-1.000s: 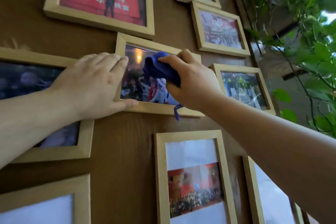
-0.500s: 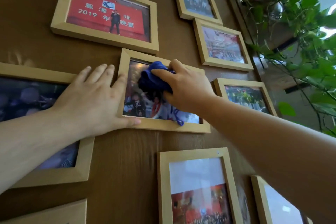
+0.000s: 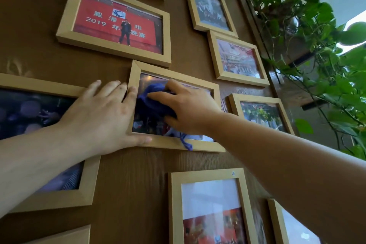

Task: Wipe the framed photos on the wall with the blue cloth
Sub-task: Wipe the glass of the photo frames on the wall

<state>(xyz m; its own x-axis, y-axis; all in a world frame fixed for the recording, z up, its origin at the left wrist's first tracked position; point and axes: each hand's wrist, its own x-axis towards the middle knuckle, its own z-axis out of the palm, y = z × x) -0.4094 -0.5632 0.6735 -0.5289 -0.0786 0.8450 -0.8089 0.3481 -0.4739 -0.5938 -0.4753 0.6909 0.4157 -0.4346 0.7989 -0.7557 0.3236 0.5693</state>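
Several light wooden framed photos hang on a brown wood wall. My right hand (image 3: 188, 107) presses a bunched blue cloth (image 3: 152, 101) against the glass of the middle frame (image 3: 216, 105). A loose strand of the cloth hangs over that frame's bottom edge. My left hand (image 3: 103, 117) lies flat on the wall, fingers spread, with its thumb under the frame's bottom left corner and its fingers along the left side. Most of the photo is hidden by the cloth and my hand.
A red banner photo (image 3: 118, 24) hangs above. Further frames hang at the left (image 3: 87, 184), below (image 3: 210, 208) and to the right (image 3: 237, 59). A leafy climbing plant (image 3: 316, 49) on a shelf crowds the wall's right edge.
The view has tilted up, so the frames sit lower in the picture. My right hand has slid the cloth leftward over the middle photo's glass. My left hand keeps bracing the frame.
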